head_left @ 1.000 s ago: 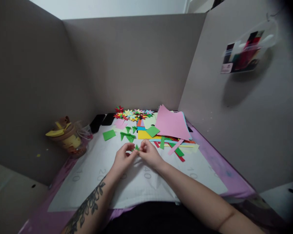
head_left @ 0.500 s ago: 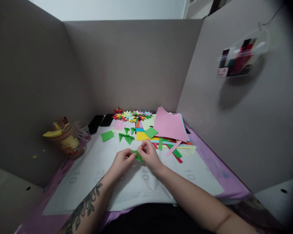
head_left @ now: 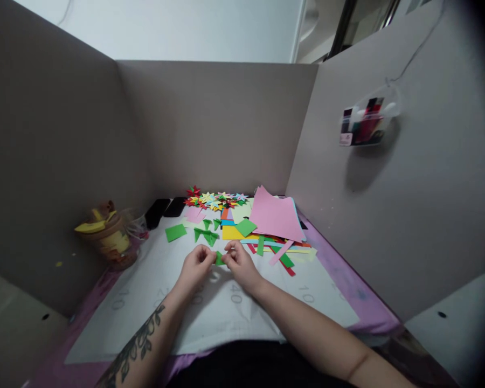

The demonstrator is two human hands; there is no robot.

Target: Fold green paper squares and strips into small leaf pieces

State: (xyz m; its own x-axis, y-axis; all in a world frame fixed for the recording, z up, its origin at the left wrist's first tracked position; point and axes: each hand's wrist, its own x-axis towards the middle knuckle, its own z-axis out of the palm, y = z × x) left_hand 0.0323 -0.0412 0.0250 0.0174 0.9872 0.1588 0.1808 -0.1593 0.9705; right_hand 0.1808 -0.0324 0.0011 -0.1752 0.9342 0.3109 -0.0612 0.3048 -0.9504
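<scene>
My left hand [head_left: 195, 267] and my right hand [head_left: 239, 264] meet over the white mat [head_left: 210, 312], both pinching a small folded green paper piece [head_left: 219, 259] between their fingertips. Just beyond the hands lie several folded green paper pieces [head_left: 205, 234] and a flat green square [head_left: 175, 232]. A row of finished multicoloured paper stars [head_left: 215, 198] sits at the back of the table.
A stack of coloured paper sheets with a pink sheet [head_left: 275, 215] on top lies at the right, with loose strips [head_left: 281, 253] in front. A clear jar with yellow and brown lid [head_left: 107, 237] stands at the left. Grey cardboard walls [head_left: 214, 124] enclose the desk.
The green piece has been turned and folded smaller between my fingers. The camera has tilted up a little, so the scene sits lower in view.
</scene>
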